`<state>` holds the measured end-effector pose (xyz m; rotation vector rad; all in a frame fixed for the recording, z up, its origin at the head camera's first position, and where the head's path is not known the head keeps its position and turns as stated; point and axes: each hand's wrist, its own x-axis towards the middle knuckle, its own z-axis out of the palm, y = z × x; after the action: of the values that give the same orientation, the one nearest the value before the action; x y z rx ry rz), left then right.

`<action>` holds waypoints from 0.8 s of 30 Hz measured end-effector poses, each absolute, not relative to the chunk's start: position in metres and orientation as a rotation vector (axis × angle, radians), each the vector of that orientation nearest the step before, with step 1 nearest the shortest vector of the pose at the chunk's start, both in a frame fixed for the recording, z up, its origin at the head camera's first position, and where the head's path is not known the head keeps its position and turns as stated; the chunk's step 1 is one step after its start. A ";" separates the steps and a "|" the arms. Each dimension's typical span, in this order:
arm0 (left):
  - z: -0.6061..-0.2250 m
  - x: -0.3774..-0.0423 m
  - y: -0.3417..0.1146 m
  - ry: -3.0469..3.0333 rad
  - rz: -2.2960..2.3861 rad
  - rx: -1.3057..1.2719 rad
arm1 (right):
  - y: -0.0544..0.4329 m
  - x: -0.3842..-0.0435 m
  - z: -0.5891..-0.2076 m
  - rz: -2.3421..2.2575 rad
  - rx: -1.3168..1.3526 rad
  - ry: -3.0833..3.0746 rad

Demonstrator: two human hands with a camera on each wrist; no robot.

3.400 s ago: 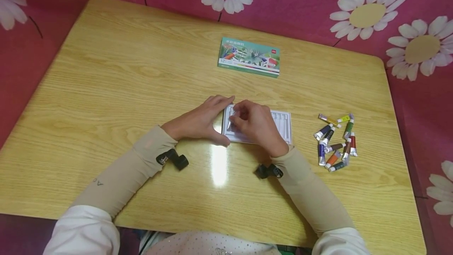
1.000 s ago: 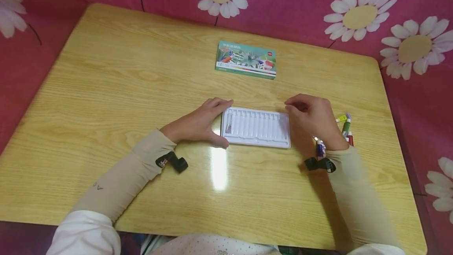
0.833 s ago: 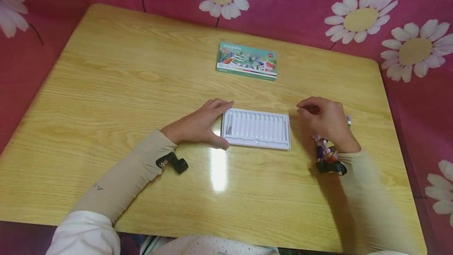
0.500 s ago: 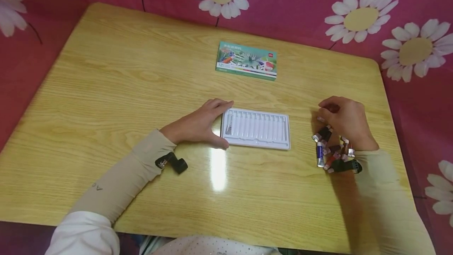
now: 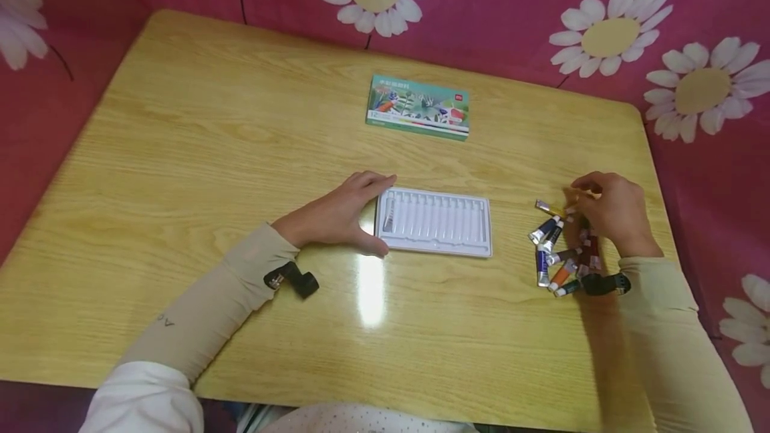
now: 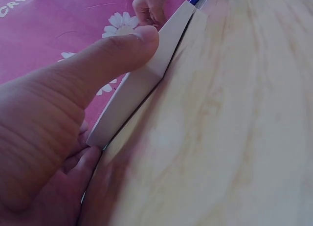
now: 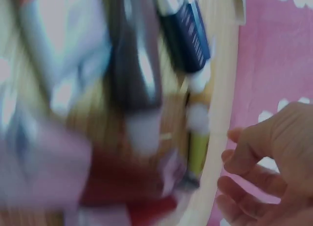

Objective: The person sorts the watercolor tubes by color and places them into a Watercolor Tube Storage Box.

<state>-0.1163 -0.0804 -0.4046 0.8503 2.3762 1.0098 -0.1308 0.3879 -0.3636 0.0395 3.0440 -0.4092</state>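
Note:
My left hand (image 5: 337, 216) holds the left end of a white plastic paint tray (image 5: 437, 243), thumb at the front corner and fingers at the back. In the left wrist view the thumb lies against the tray's wall (image 6: 142, 84). One silvery paint tube (image 5: 390, 212) lies in the leftmost slot; the other slots are bare. Over at the right, my right hand (image 5: 616, 212) hovers above a loose pile of paint tubes, fingers loosely bent. A yellow tube (image 7: 198, 152) is nearest its fingertips in the right wrist view, which shows nothing between thumb and fingers.
Behind the tray lies a green printed paint box (image 5: 418, 109). The pile includes an ochre tube (image 5: 549, 208), a blue tube (image 5: 543, 267) and an orange tube (image 5: 562, 275). A pink flowered cloth (image 5: 493, 19) hangs past the wooden table's (image 5: 240, 119) far edge.
My right hand set the silvery tube in the tray's first slot, let go, and moved right to over the loose tubes. The left hand has stayed on the tray's end.

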 end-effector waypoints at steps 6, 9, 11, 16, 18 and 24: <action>-0.408 -0.117 -0.082 2.375 1.015 0.865 | 0.407 -0.130 -0.365 -0.364 0.041 2.980; -0.408 -0.118 -0.083 2.381 1.014 0.871 | 0.414 -0.131 -0.366 -0.357 -0.012 2.968; -0.408 -0.118 -0.083 2.384 1.019 0.878 | 0.419 -0.129 -0.366 -0.363 -0.036 2.958; -0.408 -0.117 -0.082 2.377 1.029 0.878 | 0.426 -0.124 -0.368 -0.382 -0.026 2.918; -0.408 -0.116 -0.082 2.373 1.024 0.871 | 0.424 -0.123 -0.367 -0.397 -0.043 2.919; -0.406 -0.116 -0.083 2.375 1.007 0.854 | 0.406 -0.121 -0.363 -0.371 -0.208 2.934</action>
<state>-0.1163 -0.0828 -0.4058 0.8539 2.3752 1.0075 -0.1213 0.4058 -0.3634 -0.2080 2.9336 -0.3705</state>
